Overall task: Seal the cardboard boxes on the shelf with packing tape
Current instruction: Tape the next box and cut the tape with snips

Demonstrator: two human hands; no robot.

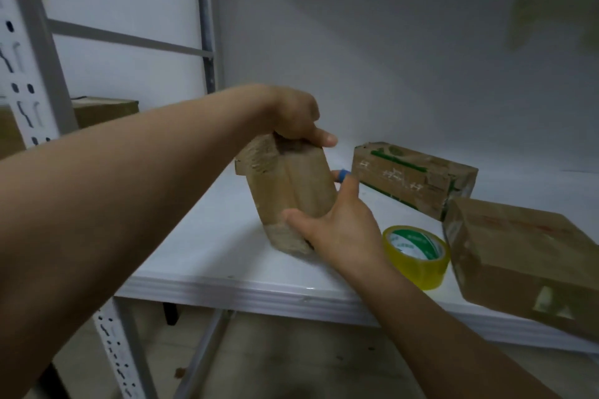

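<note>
Head view: left hand [295, 120] and right hand [340, 223] both grip a tilted cardboard box [288, 185]; tape roll [416, 256] lies just right of it.

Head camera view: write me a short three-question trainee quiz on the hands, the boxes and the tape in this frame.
1. True or false: the tape roll lies on the shelf, in neither hand.
2. The left hand grips the small box from above. Where does the right hand hold it? A) its top B) its lower right side C) nowhere
3. How many other boxes lie on this shelf to the right of the small box?
Key: 1 true; 2 B; 3 two, the green-striped box and the large box.
</note>
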